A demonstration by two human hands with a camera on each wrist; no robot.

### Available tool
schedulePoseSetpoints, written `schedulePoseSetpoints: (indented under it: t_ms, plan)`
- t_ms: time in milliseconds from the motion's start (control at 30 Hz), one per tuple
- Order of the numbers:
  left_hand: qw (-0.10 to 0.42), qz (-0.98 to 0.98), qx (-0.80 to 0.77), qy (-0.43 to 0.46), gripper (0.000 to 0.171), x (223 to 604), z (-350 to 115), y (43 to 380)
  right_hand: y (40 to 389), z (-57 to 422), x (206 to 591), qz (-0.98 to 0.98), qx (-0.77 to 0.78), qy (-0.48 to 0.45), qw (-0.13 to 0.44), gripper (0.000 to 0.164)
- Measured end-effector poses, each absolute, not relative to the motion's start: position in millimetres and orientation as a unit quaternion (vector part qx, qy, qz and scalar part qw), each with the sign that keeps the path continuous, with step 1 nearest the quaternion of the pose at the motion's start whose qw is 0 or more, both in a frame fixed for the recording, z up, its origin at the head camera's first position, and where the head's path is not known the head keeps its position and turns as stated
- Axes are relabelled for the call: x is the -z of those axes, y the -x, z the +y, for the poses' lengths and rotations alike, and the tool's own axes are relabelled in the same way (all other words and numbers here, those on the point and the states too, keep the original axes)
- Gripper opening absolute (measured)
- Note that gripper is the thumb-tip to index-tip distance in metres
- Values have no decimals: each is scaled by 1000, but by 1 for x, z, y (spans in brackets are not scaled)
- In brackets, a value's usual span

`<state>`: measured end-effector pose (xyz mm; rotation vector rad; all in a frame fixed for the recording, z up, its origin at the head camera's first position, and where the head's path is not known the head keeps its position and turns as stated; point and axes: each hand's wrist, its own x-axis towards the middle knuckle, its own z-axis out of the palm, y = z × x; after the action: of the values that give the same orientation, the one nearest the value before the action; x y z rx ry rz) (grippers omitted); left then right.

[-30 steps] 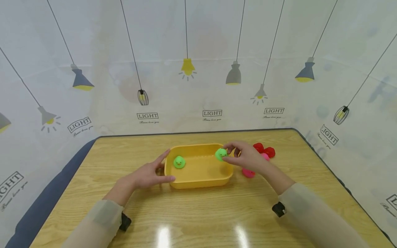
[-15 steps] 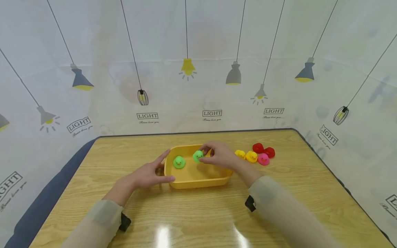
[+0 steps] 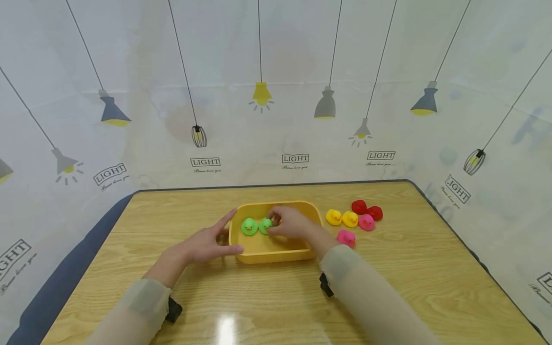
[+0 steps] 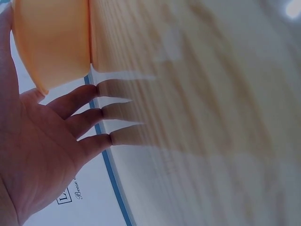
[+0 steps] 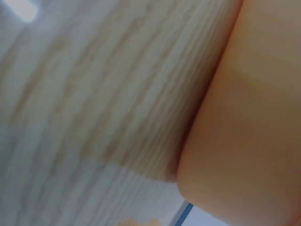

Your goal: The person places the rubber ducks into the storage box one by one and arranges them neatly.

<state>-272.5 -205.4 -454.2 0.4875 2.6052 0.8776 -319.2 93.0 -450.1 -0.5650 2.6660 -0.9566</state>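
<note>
In the head view a yellow plastic tray (image 3: 276, 258) stands on the wooden table. My left hand (image 3: 202, 243) is spread at its left end, thumb on the front rim and index finger at the back corner. The left wrist view shows that hand's other fingers (image 4: 80, 101) straight, their tips down at the tabletop beside the tray. Inside the tray sits a green rubber duck (image 3: 249, 227). My right hand (image 3: 291, 223) pinches a second green rubber duck (image 3: 265, 225) close beside it, low in the tray. The right wrist view has only the tray's outer wall (image 5: 244, 141), with the fingers hidden.
Right of the tray are two yellow rubber ducks (image 3: 342, 218) and two pink ones, one in the row (image 3: 366, 222) and one nearer me (image 3: 346, 238). Two red pieces (image 3: 367, 210) lie behind them. A printed curtain (image 3: 276, 143) surrounds the table's far edge.
My right hand has carried the green duck leftward from the tray's right end and down beside the other green duck. The yellow and pink ducks are uncovered. My left hand has stayed put.
</note>
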Motion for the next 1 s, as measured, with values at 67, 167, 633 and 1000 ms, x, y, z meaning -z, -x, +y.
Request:
schedulePoseSetpoints:
  t_ms: [67, 167, 633, 1000]
  plan:
    - [174, 918, -311, -172, 116, 454, -205, 272, 319, 93, 453, 915, 330, 192, 128, 29]
    - [173, 918, -311, -173, 116, 454, -204, 272, 319, 94, 457, 916, 328, 195, 124, 29]
    - [178, 918, -313, -166, 114, 453, -205, 270, 319, 95, 461, 913, 339, 190, 126, 36]
    - [177, 918, -311, -172, 115, 453, -204, 270, 321, 95, 463, 908, 351, 186, 135, 37]
